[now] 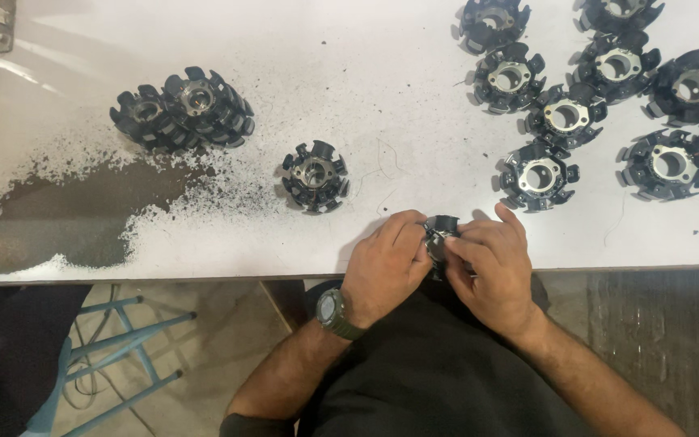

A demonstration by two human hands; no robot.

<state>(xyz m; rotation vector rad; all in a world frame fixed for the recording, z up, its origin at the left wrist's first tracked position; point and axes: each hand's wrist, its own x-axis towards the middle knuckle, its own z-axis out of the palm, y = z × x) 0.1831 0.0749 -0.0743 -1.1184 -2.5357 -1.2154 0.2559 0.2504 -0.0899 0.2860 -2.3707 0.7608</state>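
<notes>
I see both hands' grip closed on one black part (442, 231) at table (204, 267) edge: left hand (386, 263) left of it, right hand (491, 263) right, equally near.

left hand (384, 265): bare, no glove, no rings seen
left wrist: chunky dark olive-green wristwatch with round case and ribbed strap (334, 313), case facing up
left forearm: bare down to the elbow; dark sleeve edge (244, 424) just shows near the bottom frame edge
right hand (491, 263): bare, no glove, no rings seen
right wrist: nothing worn
right forearm: bare to the frame edge, no sleeve in view
torso: plain black fabric top (434, 372), soft folds, no print or markings visible
lower body: hidden under the top, cannot tell
</notes>
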